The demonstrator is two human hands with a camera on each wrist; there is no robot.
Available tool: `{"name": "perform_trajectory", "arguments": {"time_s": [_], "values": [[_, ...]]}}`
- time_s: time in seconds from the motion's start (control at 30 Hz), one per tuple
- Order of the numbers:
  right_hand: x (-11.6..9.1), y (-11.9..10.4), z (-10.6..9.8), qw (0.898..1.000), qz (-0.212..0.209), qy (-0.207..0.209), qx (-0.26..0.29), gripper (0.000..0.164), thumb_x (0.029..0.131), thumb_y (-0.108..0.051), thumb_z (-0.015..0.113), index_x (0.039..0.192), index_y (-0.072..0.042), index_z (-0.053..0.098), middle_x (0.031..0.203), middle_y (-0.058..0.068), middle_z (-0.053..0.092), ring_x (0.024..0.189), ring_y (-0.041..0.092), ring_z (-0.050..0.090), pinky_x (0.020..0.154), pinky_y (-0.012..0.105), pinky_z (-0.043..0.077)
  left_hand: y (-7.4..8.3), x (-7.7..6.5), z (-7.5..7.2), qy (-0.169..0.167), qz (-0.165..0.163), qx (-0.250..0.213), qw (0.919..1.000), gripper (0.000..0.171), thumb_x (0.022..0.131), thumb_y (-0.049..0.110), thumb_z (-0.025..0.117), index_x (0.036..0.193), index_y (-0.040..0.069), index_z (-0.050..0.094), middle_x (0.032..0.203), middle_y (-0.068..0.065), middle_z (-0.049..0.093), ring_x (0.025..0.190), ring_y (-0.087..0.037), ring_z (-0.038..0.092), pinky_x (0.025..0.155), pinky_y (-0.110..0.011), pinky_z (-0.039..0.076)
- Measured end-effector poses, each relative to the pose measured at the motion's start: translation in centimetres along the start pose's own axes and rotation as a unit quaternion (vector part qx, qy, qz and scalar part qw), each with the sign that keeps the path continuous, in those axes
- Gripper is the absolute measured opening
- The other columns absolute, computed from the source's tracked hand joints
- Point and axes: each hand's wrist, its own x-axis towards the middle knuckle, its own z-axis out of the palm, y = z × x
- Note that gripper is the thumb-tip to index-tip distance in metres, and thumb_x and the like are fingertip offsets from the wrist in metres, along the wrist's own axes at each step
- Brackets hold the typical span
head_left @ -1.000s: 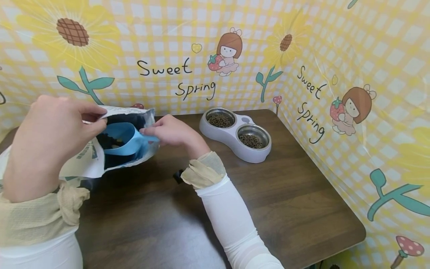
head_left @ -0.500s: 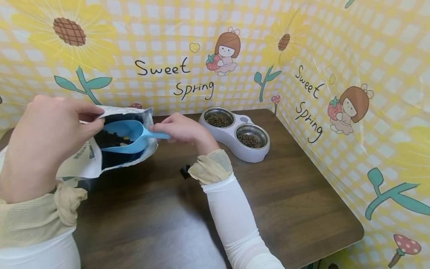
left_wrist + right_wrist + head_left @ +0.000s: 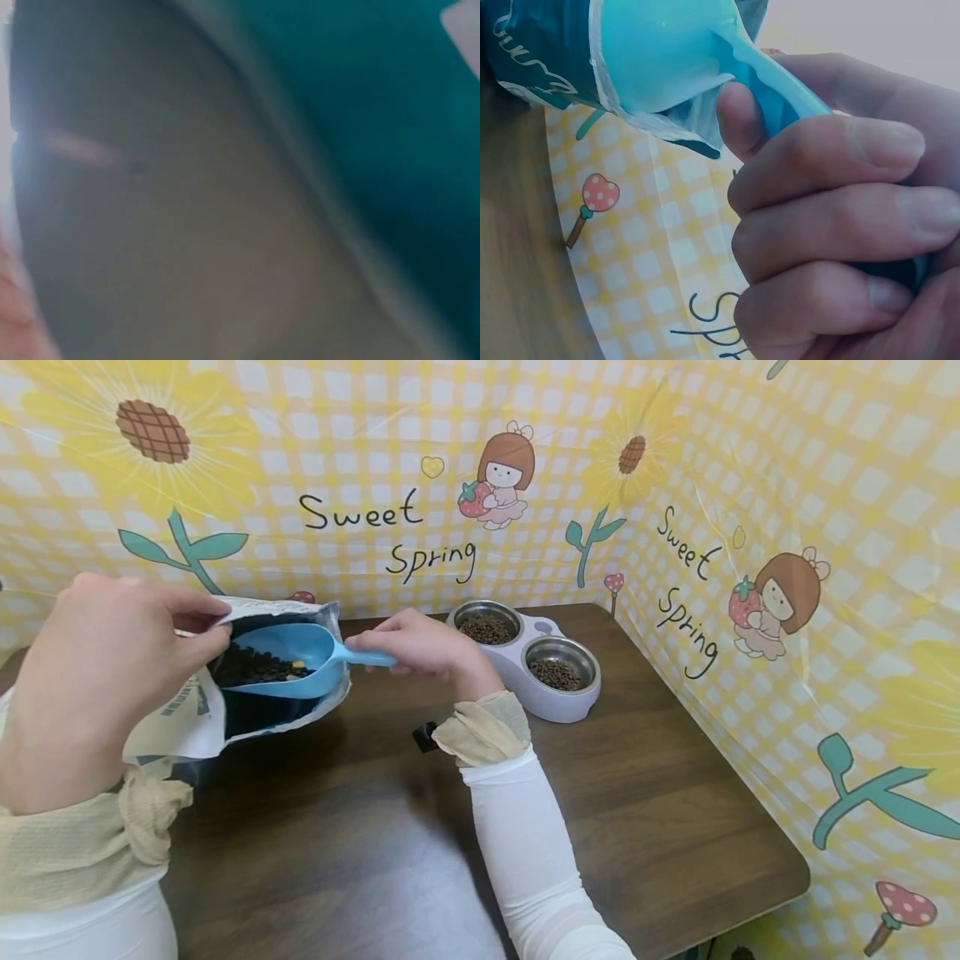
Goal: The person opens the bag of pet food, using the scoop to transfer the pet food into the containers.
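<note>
My left hand [image 3: 112,677] pinches the upper rim of an open bag [image 3: 180,722], which lies on its side with its mouth to the right. The handle of a light blue scoop [image 3: 330,672] is gripped by my right hand [image 3: 420,647]; the right wrist view shows fingers curled round that handle [image 3: 791,86]. Dark kibble with a few yellowish pieces [image 3: 273,667] fills part of the scoop, whose bowl is still largely inside the bag mouth. The left wrist view is blurred, with grey and teal surfaces very close to the lens.
A pale lilac double feeder [image 3: 510,672] stands on the brown table [image 3: 660,827] to the right. Its two metal bowls, far bowl [image 3: 486,623] and near bowl [image 3: 557,675], both hold brown kibble. Patterned yellow cloth [image 3: 360,427] forms walls behind and to the right.
My right hand has drawn the scoop rightward, so more of its bowl and the dark kibble in it shows at the bag mouth. The left hand keeps its pinch on the bag.
</note>
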Motion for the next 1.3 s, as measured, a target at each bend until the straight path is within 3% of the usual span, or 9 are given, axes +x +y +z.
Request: {"name": "perform_trajectory", "arguments": {"time_s": [0.27,0.47,0.6,0.93,1.17,1.3], "values": [[-0.6,0.2,-0.7,1.0,-0.004,-0.002,0.012,0.036,0.093,-0.037,0.063,0.074,-0.007,0.072,0.063,-0.002,0.06,0.04,0.01,0.03,0.039,0.018,0.029,-0.5,-0.1,0.0,0.017,0.008,-0.006,0.9998,0.022,0.082,0.01,0.064,0.092,-0.002,0.079,0.076,-0.023,0.077,0.054,-0.039,0.058,0.042,-0.043,0.037],[-1.1,0.3,-1.4,1.0,-0.007,-0.01,0.005,0.038,0.094,-0.038,0.063,0.077,-0.006,0.073,0.055,-0.005,0.049,0.04,0.011,0.029,0.038,0.02,0.026,-0.6,-0.2,-0.1,0.008,0.004,0.004,1.0,0.023,0.082,0.011,0.066,0.094,-0.005,0.078,0.076,-0.024,0.076,0.045,-0.032,0.053,0.038,-0.036,0.032],[-1.5,0.4,-1.9,1.0,0.0,-0.002,0.001,0.039,0.093,-0.04,0.064,0.079,-0.006,0.074,0.055,-0.004,0.049,0.039,0.011,0.029,0.037,0.021,0.025,-0.6,-0.2,-0.2,0.004,0.001,0.008,1.0,0.023,0.082,0.011,0.066,0.094,-0.006,0.077,0.077,-0.025,0.076,0.044,-0.03,0.051,0.038,-0.035,0.031],[-2.7,0.7,-3.2,1.0,0.011,0.008,0.001,0.039,0.091,-0.042,0.065,0.083,-0.005,0.075,0.057,-0.005,0.052,0.04,0.012,0.028,0.037,0.021,0.024,-0.7,-0.2,-0.3,-0.001,0.0,0.013,0.9999,0.025,0.082,0.012,0.065,0.096,-0.005,0.077,0.078,-0.024,0.076,0.05,-0.035,0.057,0.039,-0.037,0.033],[-4.2,1.8,-5.1,1.0,0.009,0.017,0.011,0.041,0.094,-0.04,0.062,0.081,-0.002,0.072,0.044,-0.008,0.036,0.038,0.011,0.027,0.037,0.021,0.021,-0.7,0.0,-0.1,0.001,0.005,-0.001,1.0,0.026,0.081,0.012,0.066,0.096,-0.005,0.077,0.078,-0.024,0.076,0.056,-0.039,0.06,0.04,-0.039,0.036],[-5.5,2.9,-6.5,0.999,0.007,0.027,0.027,0.04,0.095,-0.038,0.061,0.082,-0.001,0.07,0.044,-0.008,0.035,0.038,0.011,0.025,0.037,0.021,0.02,-0.5,0.0,-0.1,0.005,0.007,-0.007,0.9999,0.026,0.082,0.012,0.064,0.096,-0.003,0.079,0.077,-0.022,0.077,0.053,-0.037,0.059,0.039,-0.037,0.035]]}}
